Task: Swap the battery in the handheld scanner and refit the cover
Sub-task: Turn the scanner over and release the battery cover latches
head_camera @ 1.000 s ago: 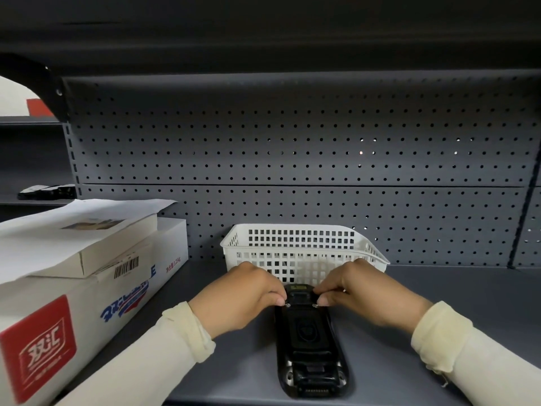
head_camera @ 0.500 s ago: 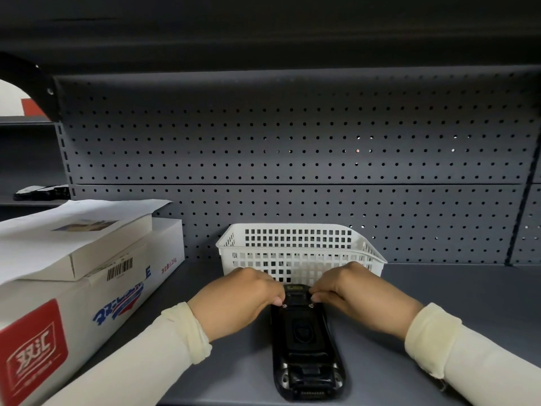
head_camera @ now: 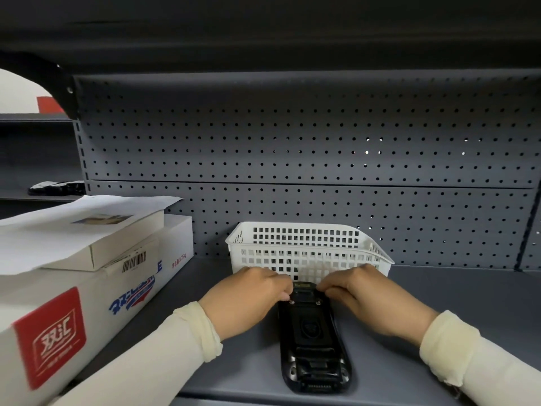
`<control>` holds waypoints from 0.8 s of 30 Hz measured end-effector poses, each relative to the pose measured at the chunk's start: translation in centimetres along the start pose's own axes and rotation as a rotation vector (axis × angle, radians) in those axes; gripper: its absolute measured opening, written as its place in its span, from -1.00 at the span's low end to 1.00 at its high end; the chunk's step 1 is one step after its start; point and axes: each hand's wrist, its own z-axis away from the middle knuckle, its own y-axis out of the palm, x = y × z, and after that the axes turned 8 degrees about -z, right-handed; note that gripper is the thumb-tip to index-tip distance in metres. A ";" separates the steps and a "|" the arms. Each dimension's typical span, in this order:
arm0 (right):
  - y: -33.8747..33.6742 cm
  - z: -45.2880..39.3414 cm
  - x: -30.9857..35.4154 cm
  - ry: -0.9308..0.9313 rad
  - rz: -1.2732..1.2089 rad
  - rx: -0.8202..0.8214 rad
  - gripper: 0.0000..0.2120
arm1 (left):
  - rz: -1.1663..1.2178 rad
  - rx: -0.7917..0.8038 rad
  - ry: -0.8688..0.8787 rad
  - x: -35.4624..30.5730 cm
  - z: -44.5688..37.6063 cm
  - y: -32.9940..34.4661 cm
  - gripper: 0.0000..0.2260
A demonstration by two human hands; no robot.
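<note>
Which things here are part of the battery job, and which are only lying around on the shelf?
Part of the job:
- handheld scanner, lying back-up
- left hand and right hand, fingertips at its far end

Only lying around:
- white basket
- large carton
- small white box
- paper sheet

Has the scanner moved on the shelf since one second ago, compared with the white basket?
No. The scanner lies with its far end just before the white basket, as before.

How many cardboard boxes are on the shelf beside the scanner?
2. A large white box with a red label stands at the left; a smaller white box lies on top of it, under a paper sheet. Others may be out of frame.
</note>
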 end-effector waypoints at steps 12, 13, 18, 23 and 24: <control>0.5 2.6 1.0 0.114 -0.132 -0.054 -0.60 | 0.249 0.005 -0.186 -1.7 2.0 -1.2 -0.67; 0.5 2.7 1.2 0.117 -0.136 -0.061 -0.59 | 0.256 0.018 -0.196 -1.8 2.1 -1.3 -0.66; 0.6 2.6 1.7 0.120 -0.196 -0.085 -0.58 | 0.315 0.056 -0.235 -2.0 2.0 -1.1 -0.64; 1.4 2.4 1.0 0.181 -0.331 -0.103 -0.59 | 0.435 0.037 -0.280 -2.2 1.9 -0.7 -0.64; 1.5 2.4 0.9 0.196 -0.372 -0.105 -0.59 | 0.480 0.039 -0.299 -2.2 1.9 -0.6 -0.64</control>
